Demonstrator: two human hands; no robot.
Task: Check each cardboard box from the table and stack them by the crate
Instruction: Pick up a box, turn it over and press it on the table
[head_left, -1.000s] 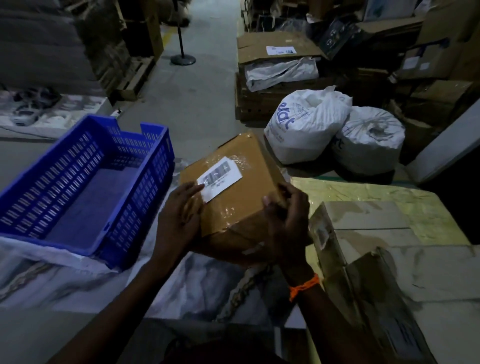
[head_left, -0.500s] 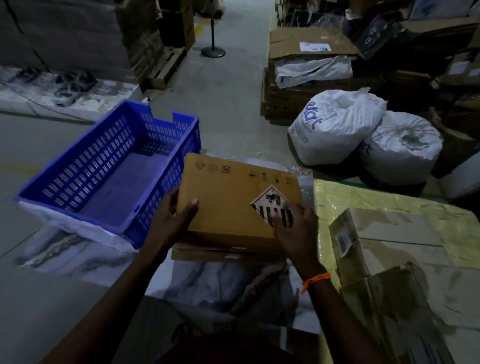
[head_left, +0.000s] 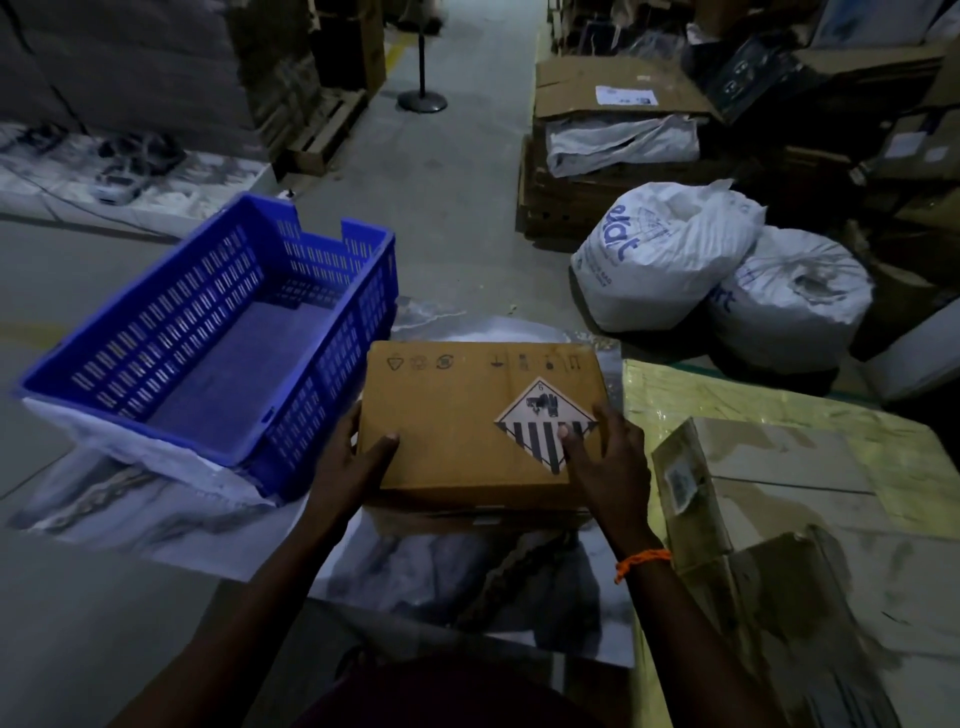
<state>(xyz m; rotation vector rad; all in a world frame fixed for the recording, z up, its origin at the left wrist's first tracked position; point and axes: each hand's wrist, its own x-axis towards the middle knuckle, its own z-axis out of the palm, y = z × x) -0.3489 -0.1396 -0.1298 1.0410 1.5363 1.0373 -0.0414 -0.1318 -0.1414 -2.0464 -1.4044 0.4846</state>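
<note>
Dim warehouse aisle: a grey concrete floor (head_left: 457, 197) runs back between pallets of flattened cartons (head_left: 597, 171) and two white sacks (head_left: 665, 260). Up close, a marbled sheet (head_left: 441, 571) carries the blue crate (head_left: 156, 332), and a table (head_left: 753, 410) wrapped in yellowish film stands to the right with more boxes (head_left: 779, 467) on it. The cardboard box (head_left: 457, 421) sits low over the sheet, just beside the crate's right wall, with its diamond label facing up. The left hand (head_left: 353, 467) clasps its left edge, thumb on top. The right hand (head_left: 608, 467) grips the near right corner, fingers laid across the label.
</note>
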